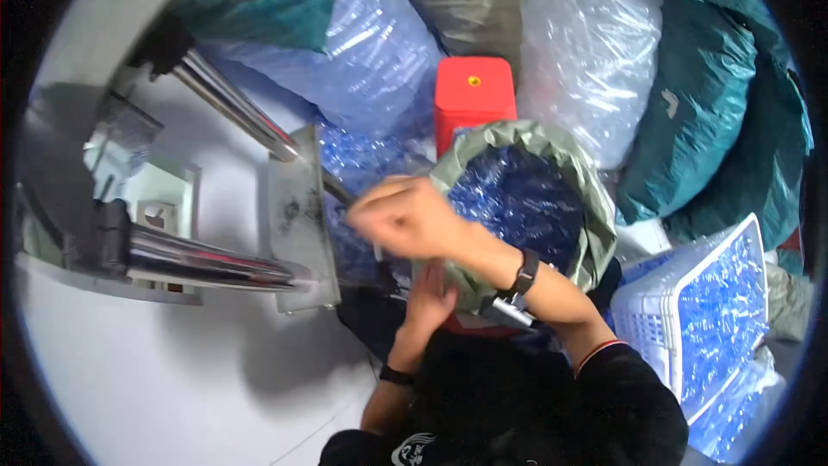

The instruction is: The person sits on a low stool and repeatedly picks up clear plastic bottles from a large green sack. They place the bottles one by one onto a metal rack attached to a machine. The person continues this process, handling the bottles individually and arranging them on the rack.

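My right hand [401,216] reaches leftward across the near left rim of a green bag [599,246]. Its fingers are curled and smeared by motion, and whatever they may hold cannot be made out. A short dark bar [338,190] shows just beyond its knuckles, beside a metal plate [297,224]. Below the right wrist is my left hand [426,300], thumb apart and fingers stretched forward, the tips partly hidden. It lies beside the bag's near left side. Inside the wide-open bag are many shiny dark blue plastic pieces [517,203].
Two chrome columns [207,263] of a machine join the metal plate at left. A red container [474,91] stands behind the bag. Full teal sacks [699,112] and a clear plastic sack [586,43] line the back. At right, a white basket [660,315] holds blue clear pieces.
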